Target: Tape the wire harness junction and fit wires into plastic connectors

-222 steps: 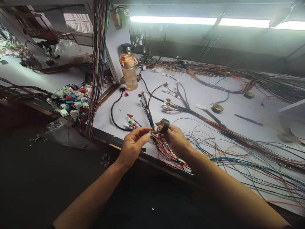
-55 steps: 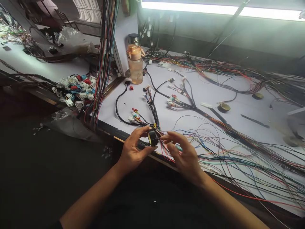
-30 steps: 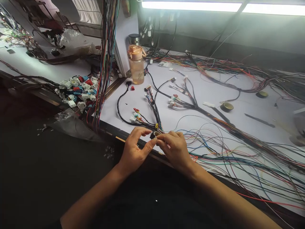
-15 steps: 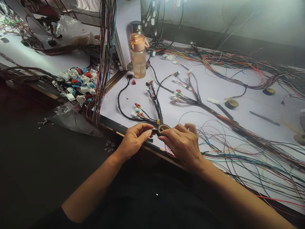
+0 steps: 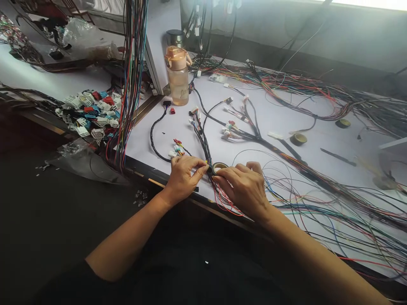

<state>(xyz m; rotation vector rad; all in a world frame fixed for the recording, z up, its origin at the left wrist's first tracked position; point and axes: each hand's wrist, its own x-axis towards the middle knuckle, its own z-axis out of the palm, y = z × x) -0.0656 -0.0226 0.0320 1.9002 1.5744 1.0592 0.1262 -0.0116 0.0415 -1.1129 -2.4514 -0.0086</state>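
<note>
My right hand [image 5: 243,188] grips a roll of black tape [image 5: 220,166] between thumb and fingers, close to the bench's front edge. Thumb and forefinger of my left hand [image 5: 186,176] are pinched at the tape's free end, up against the wire harness [image 5: 206,148]; the exact contact is partly hidden by the fingers. This harness fans out into black-wrapped branches with white connectors [image 5: 176,151] and a black connector [image 5: 167,103]. Loose red wires [image 5: 227,203] come out below the roll.
A drink bottle [image 5: 178,78] stands at the back left of the bench. Hanging wires [image 5: 132,76] and a connector pile [image 5: 93,112] are to the left. A second branched harness [image 5: 263,142], more tape rolls [image 5: 298,139] and loose wires [image 5: 318,212] lie to the right.
Both hands have brought the tape from just in front of the harness up against it. The left hand has moved slightly up and is closer to the bundle. The view has shifted a little.
</note>
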